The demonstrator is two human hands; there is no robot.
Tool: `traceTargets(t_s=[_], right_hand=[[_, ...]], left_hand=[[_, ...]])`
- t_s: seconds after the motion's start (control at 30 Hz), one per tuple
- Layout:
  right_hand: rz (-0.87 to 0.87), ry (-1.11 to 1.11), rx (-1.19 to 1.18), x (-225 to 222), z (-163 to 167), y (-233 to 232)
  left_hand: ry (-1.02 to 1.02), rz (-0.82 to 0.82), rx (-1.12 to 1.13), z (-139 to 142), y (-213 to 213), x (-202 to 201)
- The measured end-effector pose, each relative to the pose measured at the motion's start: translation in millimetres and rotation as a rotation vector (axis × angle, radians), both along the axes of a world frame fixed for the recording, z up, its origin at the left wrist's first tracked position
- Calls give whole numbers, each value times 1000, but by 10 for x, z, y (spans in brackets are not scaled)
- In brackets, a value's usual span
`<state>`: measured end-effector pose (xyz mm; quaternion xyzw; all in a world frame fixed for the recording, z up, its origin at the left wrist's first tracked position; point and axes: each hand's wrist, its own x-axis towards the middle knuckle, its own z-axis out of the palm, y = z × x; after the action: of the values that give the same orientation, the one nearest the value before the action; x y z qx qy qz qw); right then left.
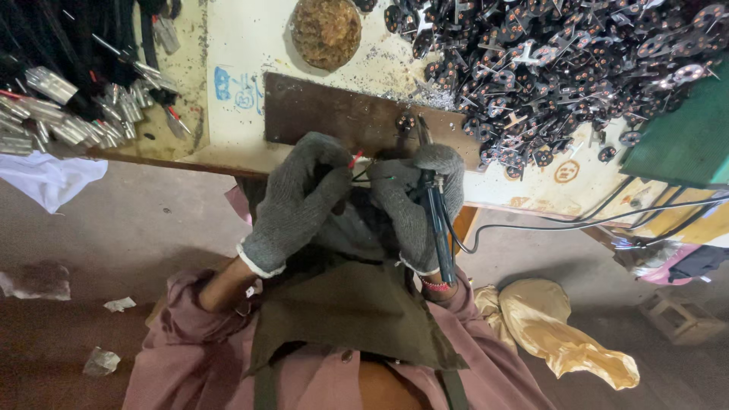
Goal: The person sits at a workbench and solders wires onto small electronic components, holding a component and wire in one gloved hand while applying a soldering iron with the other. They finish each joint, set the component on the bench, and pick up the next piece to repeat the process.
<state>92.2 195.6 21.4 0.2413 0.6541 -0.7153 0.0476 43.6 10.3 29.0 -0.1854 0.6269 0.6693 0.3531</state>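
Left hand (300,201): gloved, fingers curled shut, pinching thin wires (363,173).
Right hand (418,201): gloved, fist closed around soldering iron (437,220), tip angled forward toward brown plate (334,114) on bench (243,45).

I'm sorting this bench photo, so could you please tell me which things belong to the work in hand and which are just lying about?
In hand:
left hand
right hand
soldering iron
thin wires
brown board

Lying about:
pile of small metal parts
round brown lump
yellow cloth
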Motion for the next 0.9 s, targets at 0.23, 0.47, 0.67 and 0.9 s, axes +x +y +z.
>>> traceTargets(t_s=[0.23,0.47,0.67,0.9], right_hand=[[312,186,626,-13,54,61],[148,161,200,108,-97,-110],[-50,-25,-200,140,-202,46],[139,118,315,130,-168,70]], left_hand=[[714,-211,-168,82,12,-24],[566,-135,-144,120,19,8],[642,-314,-276,-20,-71,68],[242,-85,51,-156,76,148]])
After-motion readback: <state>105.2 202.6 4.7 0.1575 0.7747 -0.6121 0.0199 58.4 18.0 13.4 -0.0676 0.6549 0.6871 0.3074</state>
